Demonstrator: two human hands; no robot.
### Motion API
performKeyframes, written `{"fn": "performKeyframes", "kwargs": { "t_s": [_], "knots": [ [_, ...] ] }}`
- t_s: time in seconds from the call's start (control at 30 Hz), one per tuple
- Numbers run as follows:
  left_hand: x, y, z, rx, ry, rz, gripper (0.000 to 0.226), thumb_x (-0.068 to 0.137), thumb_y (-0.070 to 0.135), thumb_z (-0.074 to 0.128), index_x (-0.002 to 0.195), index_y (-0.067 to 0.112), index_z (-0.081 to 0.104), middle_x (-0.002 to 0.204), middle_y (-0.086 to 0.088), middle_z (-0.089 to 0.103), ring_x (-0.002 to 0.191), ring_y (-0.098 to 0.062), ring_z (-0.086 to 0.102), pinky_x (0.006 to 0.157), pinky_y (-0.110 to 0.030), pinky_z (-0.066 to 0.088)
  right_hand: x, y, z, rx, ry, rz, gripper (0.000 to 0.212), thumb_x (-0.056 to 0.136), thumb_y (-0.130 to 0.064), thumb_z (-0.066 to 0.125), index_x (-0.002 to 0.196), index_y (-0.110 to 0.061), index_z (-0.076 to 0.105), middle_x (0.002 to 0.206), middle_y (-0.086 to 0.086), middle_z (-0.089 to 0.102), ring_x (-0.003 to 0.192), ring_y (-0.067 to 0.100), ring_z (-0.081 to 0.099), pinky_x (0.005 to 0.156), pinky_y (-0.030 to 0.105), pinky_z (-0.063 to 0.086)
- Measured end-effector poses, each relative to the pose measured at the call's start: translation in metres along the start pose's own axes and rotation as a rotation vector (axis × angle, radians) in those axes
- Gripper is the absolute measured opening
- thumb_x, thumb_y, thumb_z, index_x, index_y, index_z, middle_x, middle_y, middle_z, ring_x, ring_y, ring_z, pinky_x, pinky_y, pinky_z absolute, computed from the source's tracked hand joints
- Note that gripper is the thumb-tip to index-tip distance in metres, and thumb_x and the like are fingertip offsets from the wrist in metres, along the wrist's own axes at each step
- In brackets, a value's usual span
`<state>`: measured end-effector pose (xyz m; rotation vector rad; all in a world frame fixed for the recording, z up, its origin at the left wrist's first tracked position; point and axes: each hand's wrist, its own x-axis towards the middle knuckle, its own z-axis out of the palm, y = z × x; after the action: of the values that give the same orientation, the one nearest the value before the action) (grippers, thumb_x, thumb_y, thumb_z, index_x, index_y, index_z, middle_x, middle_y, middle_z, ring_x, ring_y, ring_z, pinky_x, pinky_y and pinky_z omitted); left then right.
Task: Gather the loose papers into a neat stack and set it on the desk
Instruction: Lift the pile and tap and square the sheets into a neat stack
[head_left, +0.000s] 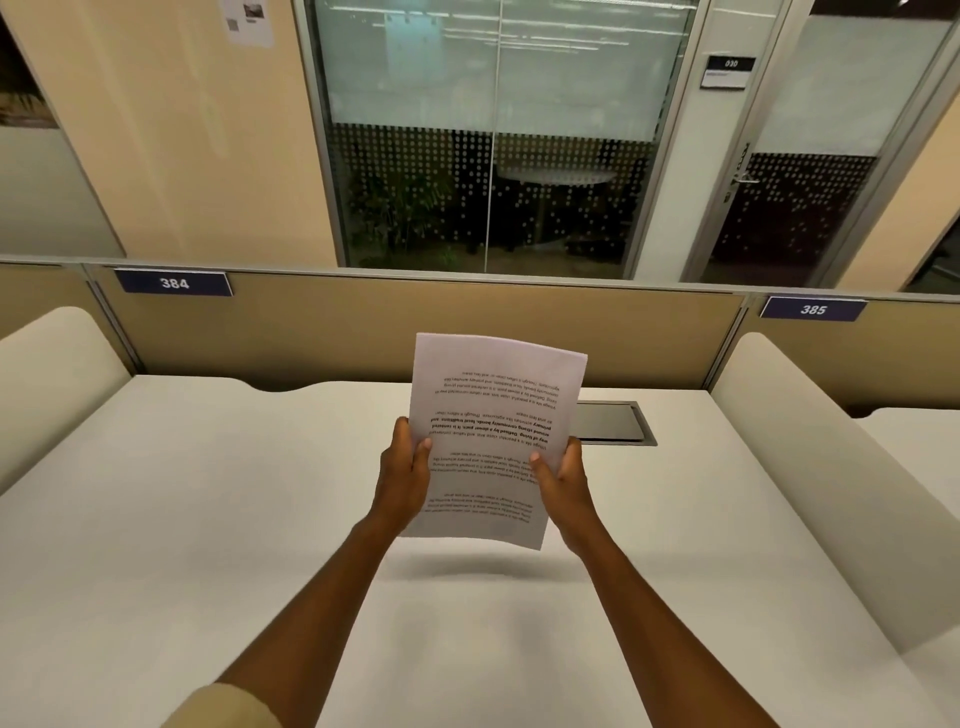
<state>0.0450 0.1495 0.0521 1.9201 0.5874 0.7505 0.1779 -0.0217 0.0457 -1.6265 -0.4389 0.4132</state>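
A white table (208, 493) fills the lower part of the view, bare apart from a shadow under the papers. At the far left a rounded cream side panel (52, 374) rises from the table edge, and behind it a tan partition (415, 322) runs across the back, carrying a dark blue sign reading 384 (173, 283). Beyond the partition stands a beige wall with a small notice (249, 21) pinned high up, then a glass wall (493, 130) that is frosted on top and dotted lower down, with plants and a round table dim behind it.

Near the middle, the left hand (405, 473) grips the left edge of the papers (493, 431), thumb on the front. The papers are held upright above the table, tilted a little to the right, not touching it, with printed text facing the camera upside down. The right hand (563, 478) clasps the right edge the same way.

Just behind the papers to the right, a dark rectangular hatch (618, 423) is set flush into the table. Its inside cannot be seen. Further right are a door (810, 156) with a handle, a sign reading 385 (813, 309), and another cream side panel (810, 441).
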Motion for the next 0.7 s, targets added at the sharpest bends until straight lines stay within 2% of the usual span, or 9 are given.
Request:
{"fn": "performKeyframes", "kwargs": {
  "t_s": [0.07,0.13,0.23,0.33,0.47,0.57,0.63,0.7],
  "knots": [
    [0.012,0.010,-0.007,0.028,-0.038,0.053,0.010,0.104,0.019,0.040,0.104,0.009,0.040,0.097,0.006,0.064,0.074,-0.011,0.070,0.055,-0.015,0.055,0.005,-0.007,-0.004,0.036,0.026,-0.023,0.029,0.096,-0.016,0.058,0.117,-0.020,0.038,0.117,0.000,0.058,0.101,0.012,0.062,0.065,0.019,0.057],
    [0.023,0.018,-0.013,0.072,-0.093,0.102,0.011,0.104,0.019,0.039,0.103,0.009,0.041,0.097,0.004,0.066,0.075,-0.011,0.070,0.055,-0.017,0.056,0.012,-0.015,-0.011,0.068,0.058,-0.047,0.034,0.092,-0.014,0.063,0.115,-0.020,0.039,0.112,-0.001,0.060,0.101,0.013,0.063,0.059,0.015,0.056],
    [0.038,0.028,-0.023,0.177,-0.172,0.170,0.010,0.104,0.017,0.037,0.099,0.008,0.037,0.100,-0.004,0.066,0.080,-0.018,0.069,0.061,-0.030,0.061,0.022,-0.024,-0.023,0.119,0.088,-0.079,0.048,0.085,-0.010,0.072,0.119,-0.019,0.038,0.111,-0.001,0.061,0.102,0.015,0.064,0.063,0.017,0.058],
    [0.048,0.035,-0.030,0.270,-0.225,0.210,0.014,0.103,0.016,0.034,0.090,0.013,0.029,0.100,-0.009,0.067,0.082,-0.028,0.067,0.063,-0.044,0.060,0.029,-0.031,-0.037,0.153,0.122,-0.117,0.062,0.080,-0.005,0.076,0.124,-0.022,0.036,0.112,0.003,0.059,0.102,0.014,0.064,0.065,0.017,0.058],
    [0.055,0.042,-0.035,0.361,-0.286,0.249,0.018,0.102,0.017,0.033,0.085,0.019,0.026,0.098,-0.008,0.065,0.081,-0.027,0.066,0.062,-0.043,0.061,0.038,-0.035,-0.055,0.075,0.137,-0.145,0.074,0.076,-0.012,0.082,0.129,-0.030,0.034,0.099,0.003,0.066,0.090,0.011,0.068,0.063,0.016,0.057],
    [0.060,0.048,-0.036,0.457,-0.323,0.319,0.022,0.101,0.016,0.036,0.083,0.021,0.026,0.094,-0.008,0.063,0.078,-0.027,0.063,0.058,-0.038,0.056,0.044,-0.036,-0.066,-0.079,0.096,-0.179,0.067,0.074,-0.016,0.083,0.126,-0.029,0.042,0.094,0.002,0.070,0.089,0.012,0.070,0.073,0.022,0.058],
    [0.063,0.052,-0.034,0.531,-0.334,0.363,0.026,0.100,0.014,0.039,0.081,0.023,0.025,0.092,-0.008,0.061,0.075,-0.026,0.059,0.056,-0.034,0.050,0.045,-0.037,-0.068,-0.202,0.035,-0.211,0.054,0.075,-0.018,0.083,0.118,-0.029,0.051,0.092,-0.004,0.070,0.089,0.012,0.069,0.072,0.021,0.056],
    [0.064,0.057,-0.030,0.592,-0.356,0.393,0.025,0.099,0.014,0.041,0.082,0.023,0.025,0.095,-0.009,0.062,0.078,-0.027,0.061,0.058,-0.034,0.052,0.046,-0.040,-0.065,-0.268,-0.029,-0.236,0.036,0.078,-0.020,0.080,0.108,-0.027,0.060,0.093,-0.007,0.071,0.088,0.013,0.069,0.069,0.017,0.055]
  ]
}}
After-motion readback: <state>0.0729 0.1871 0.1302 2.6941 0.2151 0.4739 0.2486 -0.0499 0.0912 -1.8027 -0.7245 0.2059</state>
